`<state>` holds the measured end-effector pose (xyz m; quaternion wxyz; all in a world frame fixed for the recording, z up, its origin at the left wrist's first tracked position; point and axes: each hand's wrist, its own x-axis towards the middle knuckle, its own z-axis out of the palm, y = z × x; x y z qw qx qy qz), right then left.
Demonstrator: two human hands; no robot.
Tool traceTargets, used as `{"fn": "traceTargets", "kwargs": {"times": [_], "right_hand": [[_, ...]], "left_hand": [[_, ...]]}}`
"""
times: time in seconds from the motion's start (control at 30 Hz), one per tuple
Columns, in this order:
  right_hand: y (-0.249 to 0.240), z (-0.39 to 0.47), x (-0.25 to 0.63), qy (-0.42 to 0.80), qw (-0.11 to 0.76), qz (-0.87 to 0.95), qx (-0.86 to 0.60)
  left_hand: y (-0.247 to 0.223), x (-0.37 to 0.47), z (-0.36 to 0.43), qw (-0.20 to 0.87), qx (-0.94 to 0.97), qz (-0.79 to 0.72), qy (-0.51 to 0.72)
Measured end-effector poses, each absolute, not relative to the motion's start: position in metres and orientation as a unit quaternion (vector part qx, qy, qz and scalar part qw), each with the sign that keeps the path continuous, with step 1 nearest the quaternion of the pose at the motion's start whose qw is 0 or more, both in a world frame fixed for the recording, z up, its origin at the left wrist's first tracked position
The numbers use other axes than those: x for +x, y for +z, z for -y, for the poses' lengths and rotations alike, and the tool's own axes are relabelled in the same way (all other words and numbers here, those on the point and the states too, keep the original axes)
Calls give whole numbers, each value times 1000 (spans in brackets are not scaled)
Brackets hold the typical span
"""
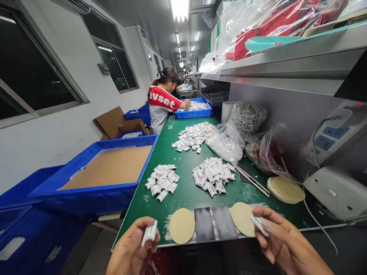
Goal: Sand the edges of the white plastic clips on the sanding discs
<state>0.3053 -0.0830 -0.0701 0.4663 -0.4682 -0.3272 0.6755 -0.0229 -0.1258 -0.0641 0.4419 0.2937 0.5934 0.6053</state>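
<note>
Between the thumb and fingers of my left hand (133, 242) is a small white plastic part (149, 233), tilted, left of a round tan sanding disc (182, 226). My right hand (282, 236) pinches a similar white plastic piece (259, 225), at the right edge of a second tan disc (243, 219). Two dark grey abrasive strips (204, 224) lie side by side between the discs at the table's front edge. Beyond them sit a small pile of white parts (163, 181) on the left and a larger pile (213, 175) on the right.
The green table (183, 194) also holds a farther heap (195, 134), a clear bag (226, 141), metal rods (252, 179) and spare discs (286, 189). Blue crates (94, 191) stand left. A co-worker (163, 99) works at a blue tray (197, 112). A shelf (286, 65) overhangs the right.
</note>
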Motion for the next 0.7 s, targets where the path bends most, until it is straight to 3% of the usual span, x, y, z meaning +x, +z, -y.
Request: {"fn": "traceTargets", "kwargs": {"times": [0.23, 0.33, 0.47, 0.63, 0.7], "right_hand": [[-71, 49, 328, 424, 448, 526, -586], [-59, 45, 331, 403, 390, 603, -568], [-40, 46, 320, 344, 292, 732, -510], [-32, 42, 319, 339, 218, 765, -503], [-36, 37, 325, 375, 199, 777, -464]], "left_hand": [[-60, -35, 95, 393, 519, -618, 441], [-56, -39, 83, 426, 559, -611, 364], [-47, -34, 70, 373, 625, -628, 275], [-40, -32, 62, 575, 568, -525, 267], [-42, -33, 61, 589, 543, -529, 280]]}}
